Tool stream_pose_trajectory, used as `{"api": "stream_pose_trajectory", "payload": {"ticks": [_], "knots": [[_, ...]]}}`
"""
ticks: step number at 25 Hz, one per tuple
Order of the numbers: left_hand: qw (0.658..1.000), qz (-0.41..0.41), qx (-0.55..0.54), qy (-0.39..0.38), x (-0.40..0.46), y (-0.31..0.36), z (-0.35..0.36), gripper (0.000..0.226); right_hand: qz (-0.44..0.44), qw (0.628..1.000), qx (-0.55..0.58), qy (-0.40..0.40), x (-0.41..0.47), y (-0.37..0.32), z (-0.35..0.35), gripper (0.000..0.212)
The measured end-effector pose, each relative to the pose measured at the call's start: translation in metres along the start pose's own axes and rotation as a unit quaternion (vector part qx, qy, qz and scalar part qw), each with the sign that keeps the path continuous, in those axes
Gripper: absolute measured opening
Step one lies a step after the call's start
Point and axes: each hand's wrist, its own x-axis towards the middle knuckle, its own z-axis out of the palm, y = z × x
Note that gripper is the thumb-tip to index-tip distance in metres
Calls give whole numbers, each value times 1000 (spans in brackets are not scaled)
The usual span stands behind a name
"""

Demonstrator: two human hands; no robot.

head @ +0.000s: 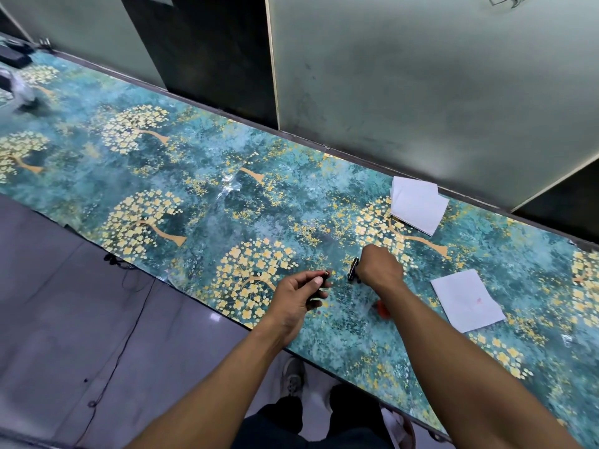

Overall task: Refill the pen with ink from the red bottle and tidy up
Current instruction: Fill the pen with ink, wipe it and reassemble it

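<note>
My left hand (299,291) is closed around a dark pen part (322,276) whose gold-ringed tip pokes out toward the right. A little to the right, my right hand (377,268) grips another dark pen piece (353,268) that sticks out on its left side. The two pieces are apart, with a small gap between them. Just below my right wrist, a red bottle (382,308) shows only partly; my forearm hides most of it. All of this is above the teal table (194,196) patterned with golden trees.
One white paper sheet (466,299) with a faint pink stain lies right of my hands. Two overlapping white sheets (416,204) sit near the back wall. Dark objects (14,58) rest at the far left end. The table's front edge runs above grey floor with cables.
</note>
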Motion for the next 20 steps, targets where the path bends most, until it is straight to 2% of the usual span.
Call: {"api": "stream_pose_trajectory", "payload": {"ticks": [2,5,7,9,11,13,15,17,20], "knots": [[1000,-1,-3,6,-1,0,0,17,1,1000,14,8,1,1,5,9],[1000,-2,1,13,0,-1,1,16,3,999,31,30,-1,5,9,19],[1000,1,-3,17,1,-1,4,15,13,998,41,52,-4,8,4,12],[999,-2,-17,27,4,0,8,14,19,991,107,81,-6,13,-4,16],[999,-7,-37,29,7,1,14,12,-1,957,280,81,-15,17,-18,12],[998,-9,-55,25,10,2,21,12,-45,886,458,54,-34,19,-35,5],[997,-12,-69,15,11,3,29,10,-88,835,542,37,-55,22,-48,6],[997,-11,-73,2,10,5,37,8,-105,827,552,38,-68,29,-54,6],[998,-13,-63,-20,8,7,46,6,-109,833,541,36,-81,41,-56,9]]}}
